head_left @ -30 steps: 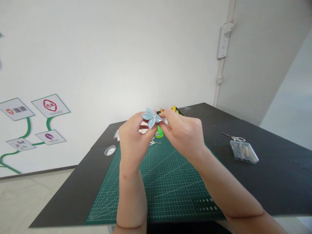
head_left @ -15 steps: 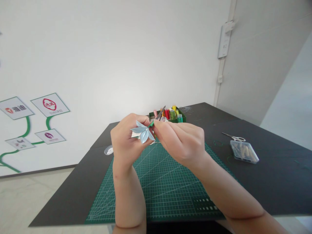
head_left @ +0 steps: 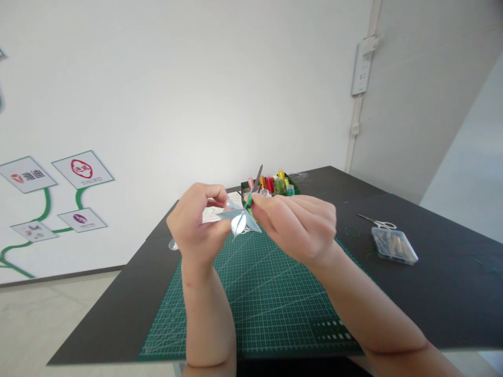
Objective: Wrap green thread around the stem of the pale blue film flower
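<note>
Just tipped pale blue flower toward 7 o'clock, baring green stem at 1; pinching stem in right hand; can't tell left hand's grip.

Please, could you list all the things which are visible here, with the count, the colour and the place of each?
flower: 1, pale blue, between the hands
stem: 1, green, at right fingertips
pointed strip: 1, grey, above the stem
cutting mat: 1, green, on the table
table: 1, black, below
box: 1, green, table's far end
spools: several, mixed colours, in the box
paper: white, behind left hand, count unclear
round dish: 1, clear, left, partly hidden
scissors: 1 pair, white handles, right
case: 1, clear, beside scissors
signs: 4 plus cut-off parts, mostly white, left wall
power strip: 1, white, right wall
left hand: 1, bare, at petals
right hand: 1, bare, pinching stem
</note>
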Motion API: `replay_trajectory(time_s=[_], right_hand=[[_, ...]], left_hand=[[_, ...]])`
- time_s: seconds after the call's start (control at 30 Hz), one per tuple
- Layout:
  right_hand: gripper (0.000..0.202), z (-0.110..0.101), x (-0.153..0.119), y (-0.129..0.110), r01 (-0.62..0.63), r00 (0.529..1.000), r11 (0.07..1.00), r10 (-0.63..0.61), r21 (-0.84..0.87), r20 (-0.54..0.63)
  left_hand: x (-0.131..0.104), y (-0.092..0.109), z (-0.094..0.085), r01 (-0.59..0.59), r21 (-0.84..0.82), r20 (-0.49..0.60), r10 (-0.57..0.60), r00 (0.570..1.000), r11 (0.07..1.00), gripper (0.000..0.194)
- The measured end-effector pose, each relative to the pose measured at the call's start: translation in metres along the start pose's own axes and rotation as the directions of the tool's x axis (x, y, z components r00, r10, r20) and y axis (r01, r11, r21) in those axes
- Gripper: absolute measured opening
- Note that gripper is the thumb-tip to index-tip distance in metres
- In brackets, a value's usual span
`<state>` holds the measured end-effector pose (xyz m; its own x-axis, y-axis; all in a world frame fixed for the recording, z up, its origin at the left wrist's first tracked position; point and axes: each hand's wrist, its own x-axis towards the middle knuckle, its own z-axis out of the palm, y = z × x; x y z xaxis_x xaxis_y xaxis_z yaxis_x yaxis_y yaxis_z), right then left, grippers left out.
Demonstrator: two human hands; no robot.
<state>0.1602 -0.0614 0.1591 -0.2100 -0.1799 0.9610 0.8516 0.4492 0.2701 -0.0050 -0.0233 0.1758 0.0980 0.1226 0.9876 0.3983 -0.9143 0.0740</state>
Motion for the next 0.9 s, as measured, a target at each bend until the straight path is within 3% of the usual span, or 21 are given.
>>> replay_trajectory(time_s=[0.1,0.2,0.27,0.33,0.5,0.73,0.9], right_hand=[[0.017,0.000,0.001,-0.001,-0.296,0.955,0.940,0.289,0.169,0.062],[0.024,0.000,0.002,-0.002,-0.600,0.798,0.718,0.570,0.354,0.195],[0.026,0.000,0.004,0.000,-0.687,0.711,0.562,0.651,0.460,0.266],[0.025,0.001,0.006,0.002,-0.707,0.670,0.449,0.671,0.546,0.316],[0.024,0.001,0.011,0.003,-0.689,0.647,0.316,0.673,0.652,0.358],[0.024,0.002,0.011,0.005,-0.694,0.612,0.257,0.702,0.672,0.365],[0.024,0.007,0.008,0.008,-0.690,0.623,0.227,0.670,0.688,0.404]], left_hand=[[0.000,-0.007,-0.001,0.104,-0.067,-0.010,-0.105,0.994,0.992,0.010],[0.000,-0.004,0.000,0.161,-0.160,0.121,-0.142,0.982,0.974,0.016],[0.001,0.003,0.003,0.179,-0.185,0.228,-0.135,0.964,0.966,0.024],[0.001,0.009,0.006,0.201,-0.188,0.305,-0.137,0.942,0.961,0.029],[0.001,0.015,0.009,0.290,-0.270,0.352,-0.186,0.917,0.918,0.028],[0.003,0.018,0.005,0.259,-0.284,0.341,-0.155,0.927,0.923,0.025],[0.005,0.021,0.004,0.254,-0.249,0.327,-0.165,0.930,0.935,0.032]])
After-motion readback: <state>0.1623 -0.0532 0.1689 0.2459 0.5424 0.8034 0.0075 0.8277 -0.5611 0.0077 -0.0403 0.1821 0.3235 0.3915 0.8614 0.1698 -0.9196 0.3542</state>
